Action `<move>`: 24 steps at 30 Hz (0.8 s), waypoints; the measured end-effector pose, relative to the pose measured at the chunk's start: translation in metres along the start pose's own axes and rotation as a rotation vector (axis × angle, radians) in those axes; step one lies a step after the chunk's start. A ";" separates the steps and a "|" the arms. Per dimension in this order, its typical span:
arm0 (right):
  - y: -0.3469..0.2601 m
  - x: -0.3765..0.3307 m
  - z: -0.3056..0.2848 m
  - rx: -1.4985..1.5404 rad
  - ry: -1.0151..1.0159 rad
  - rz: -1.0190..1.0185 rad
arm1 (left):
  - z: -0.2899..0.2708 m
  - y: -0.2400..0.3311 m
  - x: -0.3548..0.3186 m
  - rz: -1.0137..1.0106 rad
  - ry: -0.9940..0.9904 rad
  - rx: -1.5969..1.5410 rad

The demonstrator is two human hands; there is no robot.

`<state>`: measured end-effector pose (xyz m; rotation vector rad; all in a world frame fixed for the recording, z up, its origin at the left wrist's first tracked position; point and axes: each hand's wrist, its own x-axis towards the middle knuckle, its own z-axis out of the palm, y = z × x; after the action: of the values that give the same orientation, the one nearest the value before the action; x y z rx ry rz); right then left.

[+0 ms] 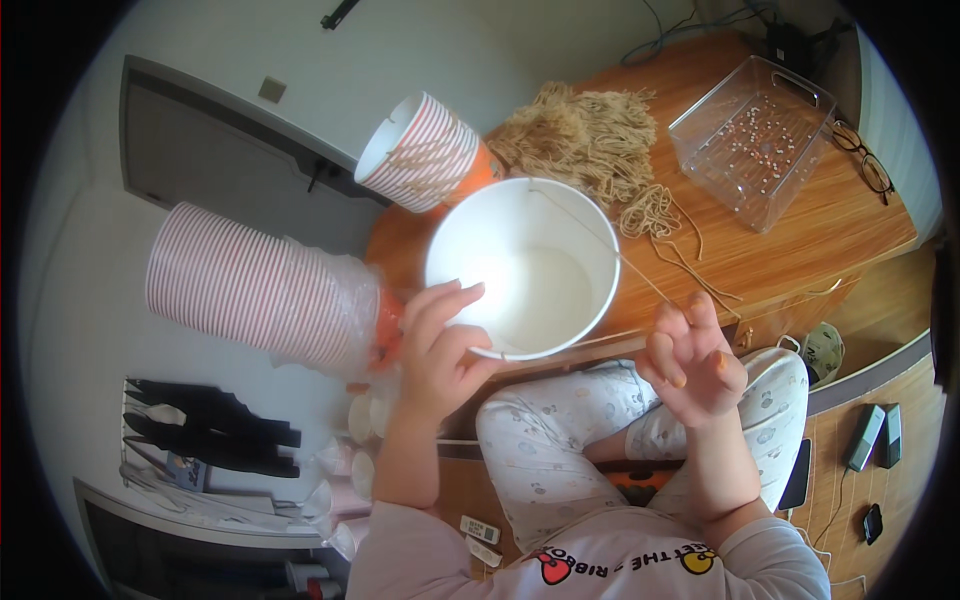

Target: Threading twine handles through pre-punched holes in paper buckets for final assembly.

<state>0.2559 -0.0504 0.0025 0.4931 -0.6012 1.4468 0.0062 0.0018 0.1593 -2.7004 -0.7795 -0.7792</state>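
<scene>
My left hand grips the near left rim of a white paper bucket, thumb outside and fingers reaching over the edge. The bucket is tilted so that its mouth faces me. A thin tan cord comes from the far rim, crosses the mouth and runs taut to my right hand. The fingers of that hand are curled on the cord, palm turned up. Behind the bucket stands a striped paper bucket stack with several cord lengths lying against its side. A small notch shows in the near rim.
A heap of tan cords lies on the wooden table. Right of it are a clear plastic bin holding small beads and a pair of glasses. A tall stack of striped buckets in plastic wrap stands at left.
</scene>
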 end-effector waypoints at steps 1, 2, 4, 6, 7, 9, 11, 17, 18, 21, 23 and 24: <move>-0.001 -0.001 -0.002 -0.011 -0.017 -0.005 | -0.010 0.001 0.005 0.067 -0.049 0.092; -0.002 -0.002 -0.001 -0.008 -0.025 -0.011 | -0.019 0.002 0.013 0.129 -0.106 0.143; -0.002 -0.004 0.002 -0.024 0.080 0.017 | -0.037 -0.005 0.023 0.216 -0.178 0.236; -0.003 -0.003 0.005 -0.002 0.061 0.004 | -0.061 -0.011 0.037 0.350 -0.256 0.402; -0.006 -0.003 0.006 -0.037 0.054 0.005 | -0.073 -0.017 0.048 0.389 -0.280 0.558; -0.007 -0.003 0.005 -0.072 0.046 0.000 | -0.098 -0.028 0.078 0.398 -0.313 0.753; -0.004 -0.003 0.000 -0.154 0.089 0.036 | -0.118 -0.038 0.116 0.399 -0.292 0.853; 0.000 -0.002 0.006 -0.238 0.146 0.096 | -0.126 -0.091 0.199 0.435 -0.366 0.958; -0.001 -0.002 0.007 -0.287 0.139 0.104 | -0.124 -0.101 0.204 0.437 -0.366 0.960; -0.002 -0.003 0.012 -0.365 0.152 0.111 | -0.112 -0.122 0.213 0.462 -0.409 0.931; -0.005 -0.003 0.013 -0.382 0.166 0.106 | -0.104 -0.130 0.217 0.397 -0.468 0.874; -0.006 -0.004 0.013 -0.405 0.170 0.111 | -0.102 -0.136 0.219 0.402 -0.468 0.872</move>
<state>0.2608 -0.0622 0.0099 0.0190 -0.7703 1.4069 0.0454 0.1734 0.3731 -2.0956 -0.4598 0.2661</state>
